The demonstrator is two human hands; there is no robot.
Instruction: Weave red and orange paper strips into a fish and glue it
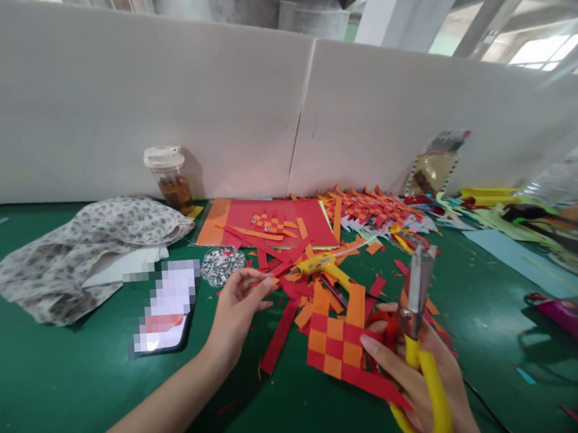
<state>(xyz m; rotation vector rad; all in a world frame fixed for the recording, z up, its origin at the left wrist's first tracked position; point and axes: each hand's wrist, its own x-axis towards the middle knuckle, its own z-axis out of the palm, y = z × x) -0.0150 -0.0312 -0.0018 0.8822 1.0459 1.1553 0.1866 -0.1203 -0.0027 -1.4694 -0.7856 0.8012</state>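
Observation:
My right hand grips yellow- and red-handled scissors, blades pointing up. The same hand holds a red-and-orange woven paper piece with its thumb on top; loose strip ends stick out from the weave. My left hand is raised to the left, thumb and forefinger pinched at a small orange paper scrap. A yellow glue gun lies just beyond both hands among red and orange paper strips.
Left on the green table are a phone, a patterned cloth and a lidded drink cup. A round patterned disc lies near the left hand. Woven paper fish are piled behind, before a white partition.

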